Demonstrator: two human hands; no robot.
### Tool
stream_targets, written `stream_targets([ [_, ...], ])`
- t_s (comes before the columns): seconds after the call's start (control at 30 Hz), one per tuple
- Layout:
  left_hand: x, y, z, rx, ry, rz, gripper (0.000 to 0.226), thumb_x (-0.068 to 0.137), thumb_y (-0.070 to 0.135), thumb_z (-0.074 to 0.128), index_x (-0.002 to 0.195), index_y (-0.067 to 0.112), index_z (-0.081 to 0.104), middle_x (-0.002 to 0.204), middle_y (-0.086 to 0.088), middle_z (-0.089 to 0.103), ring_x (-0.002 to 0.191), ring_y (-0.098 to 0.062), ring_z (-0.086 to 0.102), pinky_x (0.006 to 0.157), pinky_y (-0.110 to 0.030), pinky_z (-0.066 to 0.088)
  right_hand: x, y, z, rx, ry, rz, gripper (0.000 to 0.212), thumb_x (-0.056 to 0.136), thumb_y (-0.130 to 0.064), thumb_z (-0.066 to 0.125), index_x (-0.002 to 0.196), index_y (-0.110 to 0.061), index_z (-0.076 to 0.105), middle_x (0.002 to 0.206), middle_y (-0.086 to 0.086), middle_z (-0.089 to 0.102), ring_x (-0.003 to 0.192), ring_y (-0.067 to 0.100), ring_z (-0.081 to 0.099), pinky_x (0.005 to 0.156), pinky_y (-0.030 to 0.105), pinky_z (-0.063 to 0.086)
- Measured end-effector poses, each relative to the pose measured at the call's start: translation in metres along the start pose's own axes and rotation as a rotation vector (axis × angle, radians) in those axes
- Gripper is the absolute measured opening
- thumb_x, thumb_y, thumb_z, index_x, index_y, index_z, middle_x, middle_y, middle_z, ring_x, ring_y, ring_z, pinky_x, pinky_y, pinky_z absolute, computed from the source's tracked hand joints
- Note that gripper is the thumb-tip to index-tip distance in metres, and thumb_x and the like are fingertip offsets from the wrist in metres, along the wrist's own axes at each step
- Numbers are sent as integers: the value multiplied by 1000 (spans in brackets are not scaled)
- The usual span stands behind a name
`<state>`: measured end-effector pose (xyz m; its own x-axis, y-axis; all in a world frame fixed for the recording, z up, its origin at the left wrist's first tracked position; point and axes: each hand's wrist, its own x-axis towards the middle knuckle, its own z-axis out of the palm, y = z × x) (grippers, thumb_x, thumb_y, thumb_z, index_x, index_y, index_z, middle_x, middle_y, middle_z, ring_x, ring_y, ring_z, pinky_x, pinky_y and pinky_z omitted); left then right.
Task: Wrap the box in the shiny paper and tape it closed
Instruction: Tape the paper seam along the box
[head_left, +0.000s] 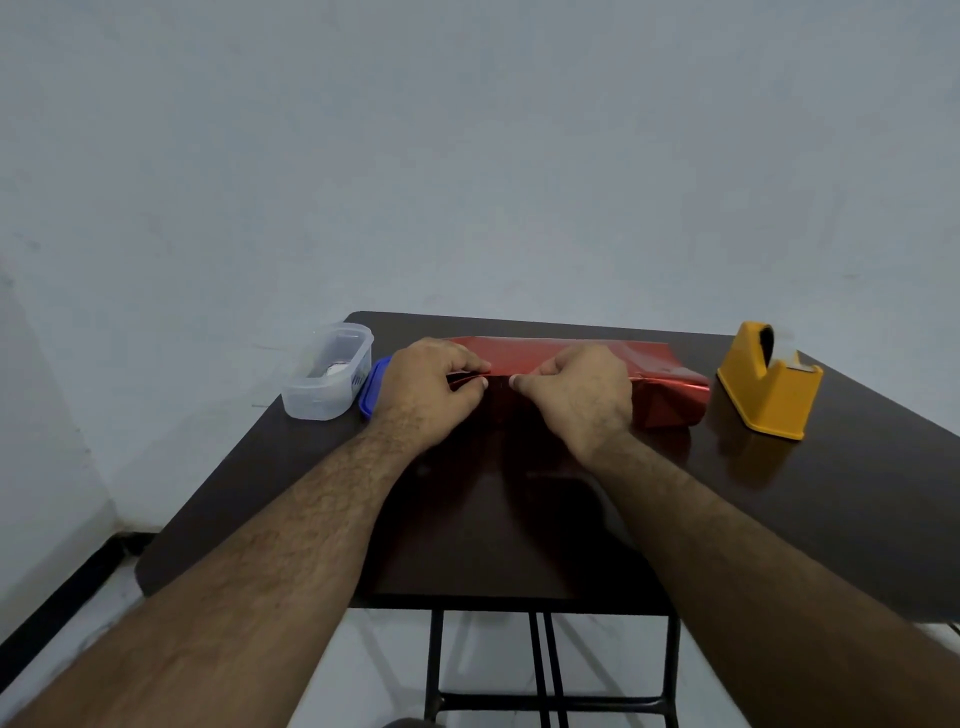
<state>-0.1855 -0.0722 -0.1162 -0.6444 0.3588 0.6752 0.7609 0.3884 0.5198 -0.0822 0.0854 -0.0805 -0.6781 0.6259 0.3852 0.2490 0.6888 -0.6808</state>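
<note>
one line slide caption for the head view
Both hands, left hand and right hand, pinch red shiny paper on a dark table beside a yellow tape dispenser.

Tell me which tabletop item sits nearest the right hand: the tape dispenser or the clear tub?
The yellow tape dispenser, just right of the right hand. The clear tub lies beyond the left hand.

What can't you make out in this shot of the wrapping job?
All in the head view:
- The box itself: red paper and both hands cover it.
- The blue lid: mostly behind the left hand.
- The paper's seam: under the fingers of the left hand and the right hand, so any tape there can't be seen.
- Contents of the clear tub: too small and blurred.
- The tape roll in the yellow dispenser: blurred.
</note>
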Motion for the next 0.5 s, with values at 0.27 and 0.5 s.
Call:
stream_targets([
  [0.27,0,-1,-1,7,10,8,19,85,22,84,103,27,86,104,11,79,108,-12,68,103,-46,55,3,-1,-5,-197,25,-52,48,74,-60,86,58,-17,70,52,-6,64,50,8,63,46,21,39],
  [0.5,-2,2,-1,-8,3,-18,20,84,21,84,103,27,85,101,17,75,109,-10,66,104,-42,54,7,20,-15,-255,30,-138,39,80,-48,84,64,-18,64,61,-8,65,62,12,63,64,31,57],
])
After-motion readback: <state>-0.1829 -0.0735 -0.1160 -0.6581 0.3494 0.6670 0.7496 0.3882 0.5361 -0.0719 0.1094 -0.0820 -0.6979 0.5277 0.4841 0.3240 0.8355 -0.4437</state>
